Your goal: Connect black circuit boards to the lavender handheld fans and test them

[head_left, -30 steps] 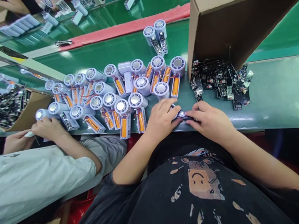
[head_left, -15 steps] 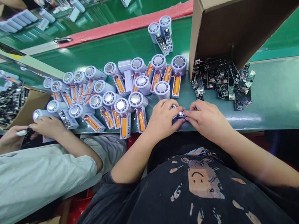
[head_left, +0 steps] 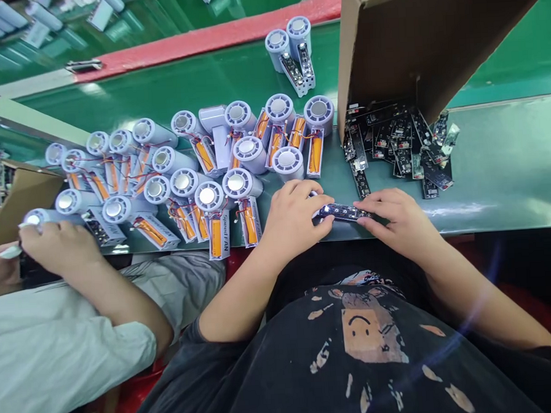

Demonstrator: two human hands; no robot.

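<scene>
My left hand (head_left: 297, 217) is wrapped round a lilac handheld fan, most of which it hides. From under its fingers the handle points right, with a narrow black circuit board (head_left: 343, 212) lying along it. At the board's far end, the thumb and fingertips of my right hand (head_left: 394, 219) close on it; whether they also touch the handle's tip I cannot tell. Left of my hands stand several lilac handheld fans (head_left: 249, 152), many with an orange battery and red wires in the open handle.
A cardboard box (head_left: 351, 61) lies tipped on its side at the right, loose circuit boards (head_left: 401, 144) spilling from it. Two fans with boards (head_left: 290, 58) stand farther back on the green table (head_left: 499, 170). To my left, a co-worker's hands (head_left: 63, 248) are at work beside another box (head_left: 25, 195).
My right hand has slid right, away from my left, and the circuit board now shows between them. The camera view has shifted slightly to the right.
</scene>
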